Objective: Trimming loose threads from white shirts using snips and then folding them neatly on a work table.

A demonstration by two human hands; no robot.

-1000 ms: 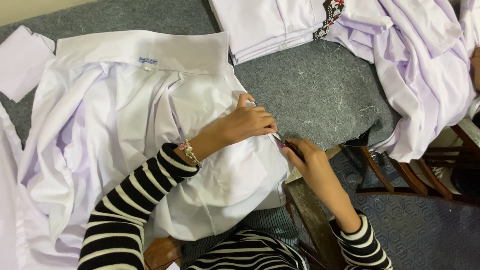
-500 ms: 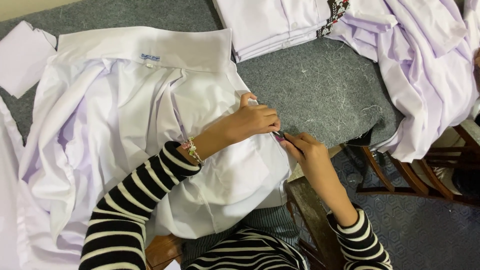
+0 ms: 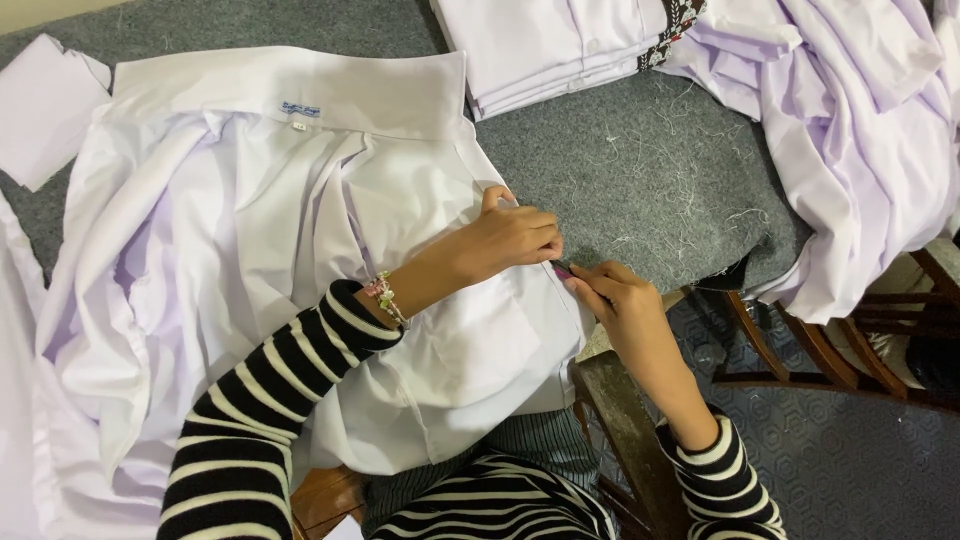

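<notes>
At the near-right edge of the grey felt table (image 3: 640, 170), left hand (image 3: 515, 238) pinches the white shirt (image 3: 250, 250) hem taut, prob. so right hand (image 3: 612, 300), clenched on a small pink tool (image 3: 562, 271), can work the seam, w/ 1 folded stack (image 3: 545, 40) far behind.

The small pink thing (image 3: 562, 271) pinched between the left hand (image 3: 510, 240) and right hand (image 3: 618, 305) is mostly hidden, too small to identify. At twelve o'clock, the folded stack (image 3: 560, 45) runs off the frame.
</notes>
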